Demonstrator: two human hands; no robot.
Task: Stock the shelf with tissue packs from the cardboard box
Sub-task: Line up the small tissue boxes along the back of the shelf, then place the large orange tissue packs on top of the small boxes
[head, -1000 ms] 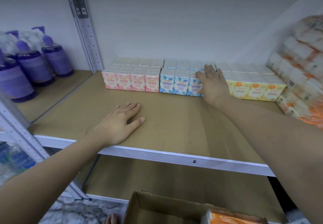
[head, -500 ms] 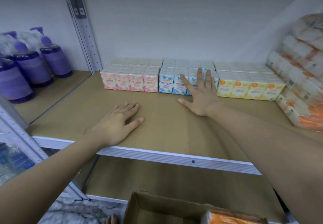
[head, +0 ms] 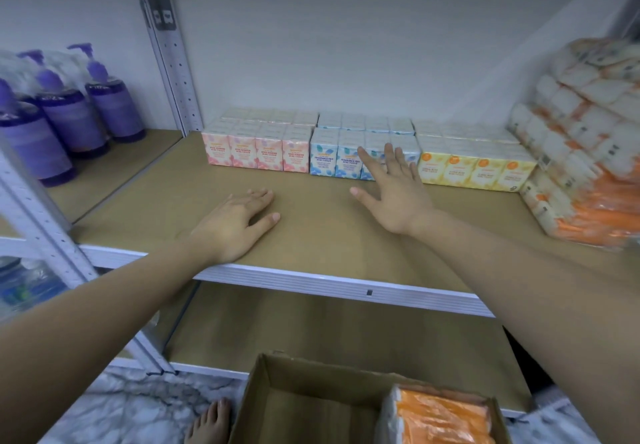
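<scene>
Three colour groups of small tissue packs line the back of the shelf [head: 311, 236]: pink packs [head: 258, 151] at the left, blue packs [head: 346, 156] in the middle, yellow packs [head: 474, 166] at the right, standing side by side and touching, two rows deep.

Right hand [head: 394, 194]: stretched out over the shelf board, fingers straight and spread apart, holding nothing. Fingertips [head: 389, 149] overlap the front of the blue packs; cannot tell if they touch them.

Left hand [head: 235, 225]: palm down, flat on the board near the front edge, well apart from the packs. Fingers straight and close together, thumb out to the side, holding nothing.

Far right of the shelf: tall stack of larger orange-and-white wrapped packs [head: 588, 153], just beside the yellow packs.

Cardboard box [head: 263, 405] on the floor below, flaps open. One orange wrapped pack [head: 440, 416] lies in its right part; the left part shows bare cardboard bottom.

Lower shelf [head: 346, 336]: brown board visible.

Left bay, beyond the metal upright [head: 169, 49]: purple pump bottles [head: 76, 111] standing in a group. Under them, blurred bottles, too unclear to name further.

Bare foot [head: 211, 423] on the marble-patterned floor [head: 121, 409], just left of the box.
</scene>
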